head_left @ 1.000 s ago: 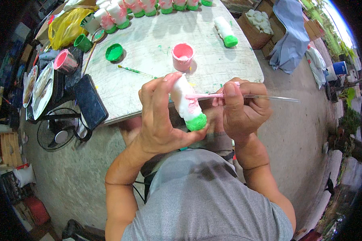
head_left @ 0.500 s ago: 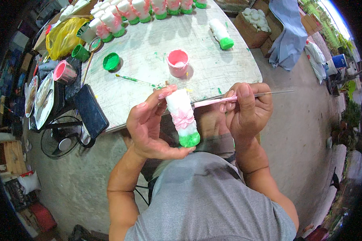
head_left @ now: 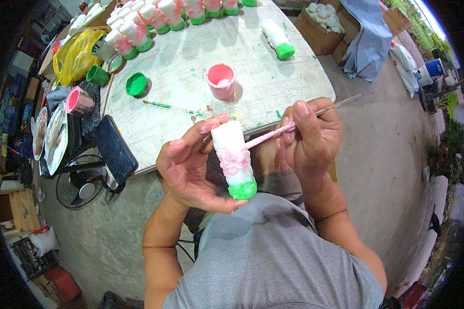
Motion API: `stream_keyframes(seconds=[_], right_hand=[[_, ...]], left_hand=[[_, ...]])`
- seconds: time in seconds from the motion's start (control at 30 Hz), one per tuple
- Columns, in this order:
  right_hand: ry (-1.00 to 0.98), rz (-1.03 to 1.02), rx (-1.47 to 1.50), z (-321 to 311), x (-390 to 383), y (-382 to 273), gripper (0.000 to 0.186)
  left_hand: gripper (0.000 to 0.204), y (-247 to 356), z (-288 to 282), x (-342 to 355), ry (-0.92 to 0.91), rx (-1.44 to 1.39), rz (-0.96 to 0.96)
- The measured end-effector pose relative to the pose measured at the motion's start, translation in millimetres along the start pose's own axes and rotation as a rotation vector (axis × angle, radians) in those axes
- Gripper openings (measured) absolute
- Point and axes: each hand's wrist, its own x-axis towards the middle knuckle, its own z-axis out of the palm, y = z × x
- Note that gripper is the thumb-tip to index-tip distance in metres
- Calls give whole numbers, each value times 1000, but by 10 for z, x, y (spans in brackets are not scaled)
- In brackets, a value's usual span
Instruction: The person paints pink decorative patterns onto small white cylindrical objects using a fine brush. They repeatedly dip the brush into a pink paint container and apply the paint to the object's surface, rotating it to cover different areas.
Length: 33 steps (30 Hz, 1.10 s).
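My left hand (head_left: 191, 167) holds a white cylindrical figure (head_left: 234, 175) by its two ends, fingers at the top and thumb at the base. Raised pink flowers band its middle, and its base is green. In my right hand (head_left: 314, 136) is a thin paintbrush (head_left: 265, 138) with a pink-coated lower part, pinched between thumb and fingers. Its tip touches the figure's right side, by the upper edge of the pink flowers. Beyond my hands, on the table (head_left: 180, 62), stands a pink paint cup (head_left: 221, 81).
Several painted cylinders (head_left: 154, 18) stand at the back; a white one with a green end (head_left: 277, 39) lies at right. A green lid (head_left: 136, 84) and another brush (head_left: 172, 107) rest on the table. Left are a phone (head_left: 115, 148), a pink pot (head_left: 79, 101) and a fan (head_left: 82, 188).
The brush has swung from roughly level to slanting down onto the flowers, its tip now lower. My left hand and the figure have shifted slightly lower in the view.
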Motion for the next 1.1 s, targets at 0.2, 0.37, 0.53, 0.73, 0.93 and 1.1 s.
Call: stream_keyframes(seconds=[0.2, 0.37, 0.53, 0.73, 0.93, 1.1], right_hand=[[17, -10, -27, -41, 12, 19, 15], [10, -18, -81, 5, -19, -1, 15], [4, -42, -14, -92, 8, 26, 13], [-115, -274, 107, -289, 10, 40, 24], [-568, -407, -373, -497, -27, 248, 78], [-779, -280, -423, -302, 1, 268, 130]], left_hand=[[136, -34, 11, -29, 16, -30, -2], [138, -48, -7, -21, 5, -54, 5], [143, -20, 4, -60, 64, -134, -36], [147, -14, -20, -97, 110, -164, -70], [145, -33, -36, -61, 49, -160, -56], [147, 18, -4, -76, 25, -109, -93]])
